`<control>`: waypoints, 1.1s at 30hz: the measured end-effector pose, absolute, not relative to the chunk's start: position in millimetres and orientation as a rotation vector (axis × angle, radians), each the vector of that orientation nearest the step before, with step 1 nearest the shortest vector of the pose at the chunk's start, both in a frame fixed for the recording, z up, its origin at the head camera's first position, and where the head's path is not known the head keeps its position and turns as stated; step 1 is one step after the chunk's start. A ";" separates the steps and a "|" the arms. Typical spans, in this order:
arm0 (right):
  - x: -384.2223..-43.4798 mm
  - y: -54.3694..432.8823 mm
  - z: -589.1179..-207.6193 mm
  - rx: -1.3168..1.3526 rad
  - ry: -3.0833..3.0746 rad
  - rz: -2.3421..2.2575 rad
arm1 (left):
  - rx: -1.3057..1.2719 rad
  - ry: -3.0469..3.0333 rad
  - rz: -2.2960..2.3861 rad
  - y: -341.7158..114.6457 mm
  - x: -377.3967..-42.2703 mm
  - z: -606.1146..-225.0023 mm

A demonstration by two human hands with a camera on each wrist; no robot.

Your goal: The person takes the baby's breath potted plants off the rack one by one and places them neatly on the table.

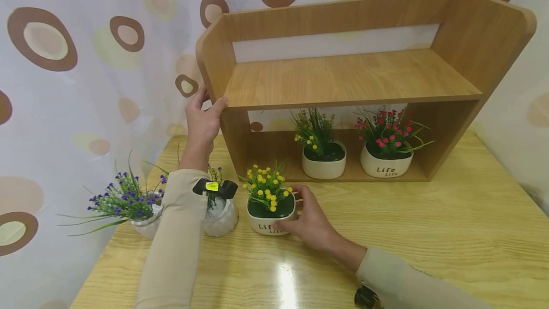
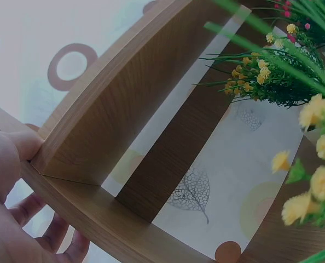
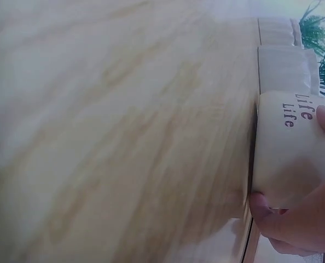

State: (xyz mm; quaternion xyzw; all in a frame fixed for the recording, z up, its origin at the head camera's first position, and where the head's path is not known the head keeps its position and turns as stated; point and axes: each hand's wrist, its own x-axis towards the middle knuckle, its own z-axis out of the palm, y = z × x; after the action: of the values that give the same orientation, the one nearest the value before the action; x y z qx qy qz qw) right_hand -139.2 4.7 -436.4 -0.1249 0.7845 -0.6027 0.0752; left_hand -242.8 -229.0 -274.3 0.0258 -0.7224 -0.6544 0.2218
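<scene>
Right hand (image 1: 310,223): fingers curled round white glazed pot (image 1: 270,223) of yellow flowers, on glossy wooden table (image 1: 429,232).
Left hand (image 1: 201,120): grips shelf (image 1: 351,80) side panel; smooth wood laminate.
Pot base: blurred, apparently touching table.

Your worktop (image 1: 429,232): pale wood grain, glossy, reflecting light. Your shelf (image 1: 351,77): brown wood-look laminate, smooth, matt. Your pot (image 1: 268,223): cream ceramic-looking, smooth. Backdrop curtain (image 1: 86,85): printed cloth.

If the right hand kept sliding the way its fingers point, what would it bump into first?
The right hand already grips the yellow-flower pot, so that comes first. Beyond it, probably the wrapped pot by the left sleeve, though depth is unclear.
</scene>
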 end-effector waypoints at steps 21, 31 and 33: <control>-141.1 6.5 -440.1 -0.401 2.324 -1.820 | 0.084 -2.008 -1.790 -229.0 -241.9 -274.0; -141.5 7.9 -440.1 -0.432 2.303 -1.831 | 0.079 -2.005 -1.796 -229.9 -243.4 -275.2; -141.6 8.0 -439.9 -0.437 2.304 -1.830 | 0.080 -2.003 -1.800 -230.3 -244.0 -275.4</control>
State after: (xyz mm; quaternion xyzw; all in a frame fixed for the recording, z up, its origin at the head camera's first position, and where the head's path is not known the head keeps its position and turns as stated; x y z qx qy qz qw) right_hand -141.6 8.0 -439.9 -0.1463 0.7718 -0.6131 0.0836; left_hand -244.0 -230.3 -275.4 0.0291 -0.7249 -0.6514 0.2221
